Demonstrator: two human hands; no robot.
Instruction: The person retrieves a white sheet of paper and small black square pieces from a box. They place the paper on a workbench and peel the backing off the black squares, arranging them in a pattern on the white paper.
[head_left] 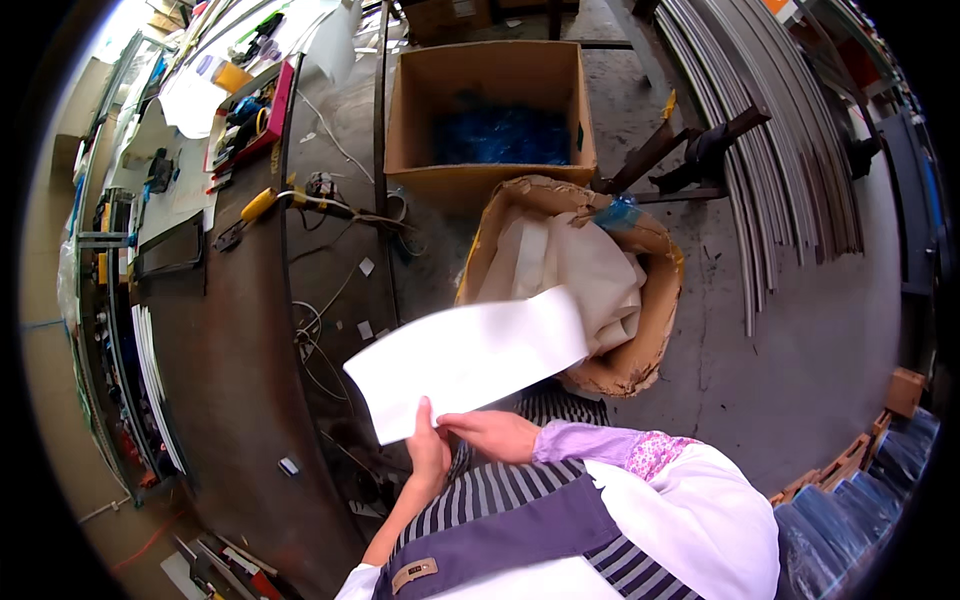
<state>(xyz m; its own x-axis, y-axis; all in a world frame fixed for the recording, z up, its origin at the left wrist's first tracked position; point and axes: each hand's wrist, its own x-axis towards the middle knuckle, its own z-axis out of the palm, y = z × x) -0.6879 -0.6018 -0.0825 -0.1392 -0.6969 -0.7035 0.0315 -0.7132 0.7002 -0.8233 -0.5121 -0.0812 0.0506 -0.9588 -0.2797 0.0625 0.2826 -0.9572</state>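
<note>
Both hands are at the near edge of a long white sheet (465, 355), which looks like paper or thin film. My left hand (428, 458) pinches it, with a finger or thumb laid over its top face. My right hand (498, 436) comes in from the right, fingertips closed at the same edge beside the left hand. The sheet's far right end curls up in front of a torn cardboard box (655, 340). Inside that box lie crumpled off-white sheets (585, 255).
Behind stands a larger cardboard box (490, 180) with blue plastic film (500, 135) inside. A brown workbench (225, 400) runs along the left, with a red tool tray (275, 115). Long metal bars (760, 130) lie at the far right. Cables (320, 350) trail beside the bench.
</note>
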